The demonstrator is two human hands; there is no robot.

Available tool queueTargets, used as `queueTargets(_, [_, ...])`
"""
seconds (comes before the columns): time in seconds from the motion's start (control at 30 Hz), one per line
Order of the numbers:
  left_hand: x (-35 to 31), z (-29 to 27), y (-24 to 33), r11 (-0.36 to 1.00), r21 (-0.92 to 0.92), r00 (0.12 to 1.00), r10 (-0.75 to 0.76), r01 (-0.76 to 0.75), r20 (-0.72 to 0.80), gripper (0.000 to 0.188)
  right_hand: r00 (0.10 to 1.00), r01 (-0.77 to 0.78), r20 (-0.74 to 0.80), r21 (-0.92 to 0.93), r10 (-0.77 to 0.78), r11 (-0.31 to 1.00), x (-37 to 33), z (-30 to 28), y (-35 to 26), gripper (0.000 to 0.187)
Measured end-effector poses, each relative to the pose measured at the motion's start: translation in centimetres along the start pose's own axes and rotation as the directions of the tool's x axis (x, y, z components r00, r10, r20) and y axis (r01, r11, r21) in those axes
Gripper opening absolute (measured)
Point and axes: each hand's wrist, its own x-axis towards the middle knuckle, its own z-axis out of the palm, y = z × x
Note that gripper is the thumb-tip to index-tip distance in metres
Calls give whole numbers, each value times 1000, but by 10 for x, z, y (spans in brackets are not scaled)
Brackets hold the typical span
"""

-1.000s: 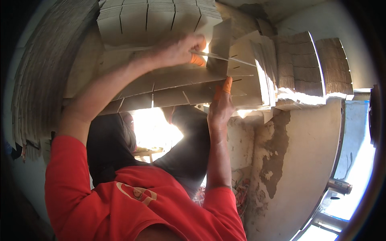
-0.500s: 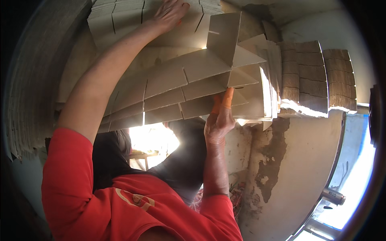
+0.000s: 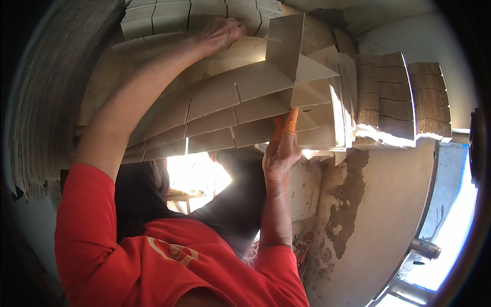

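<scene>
My left hand (image 3: 222, 36) is closed on a long cardboard strip (image 3: 255, 47), just in front of a stack of slotted cardboard strips (image 3: 166, 16) at the top. Below it, several long slotted strips (image 3: 212, 102) lie side by side across my lap. A shorter cardboard cross piece (image 3: 285, 43) stands upright across their right end, joined at the slots. My right hand (image 3: 281, 153), with orange covers (image 3: 290, 123) on its fingers, grips this cardboard divider from below near the joint. The fingertips are partly hidden behind the cardboard.
More cardboard pieces stand in rows to the right, beside brown stacks (image 3: 394, 97). A tall stack of sheets (image 3: 46, 102) rises at the left. The wall (image 3: 378, 204) at the right has peeling paint, and a metal pipe fitting (image 3: 425, 249) sticks out near the bright window.
My left hand has moved down and slightly right from the stack, bringing a strip away from it. The right hand and divider have shifted only slightly.
</scene>
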Motion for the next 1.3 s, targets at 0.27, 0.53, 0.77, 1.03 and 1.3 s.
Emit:
queueTargets(0.27, [-6,8,9,999,17,996,40,-39,-79,13,1000,8,11,-23,-8,1000,-7,-7,-3,51])
queueTargets(0.53, [-7,6,11,997,-47,988,50,-58,-146,17,999,-3,45,-47,5,999,-5,-9,-5,49])
queueTargets(0.77, [-11,0,32,989,-139,988,26,-47,-151,17,988,-45,143,-133,64,990,-3,-6,3,52])
queueTargets(1.03, [-10,-1,29,972,-198,992,-126,127,16,14,967,-30,240,-206,80,978,15,-12,-2,63])
queueTargets(1.3, [-15,-2,26,973,-208,995,-96,96,6,17,948,-11,313,-150,58,989,27,-19,-2,62])
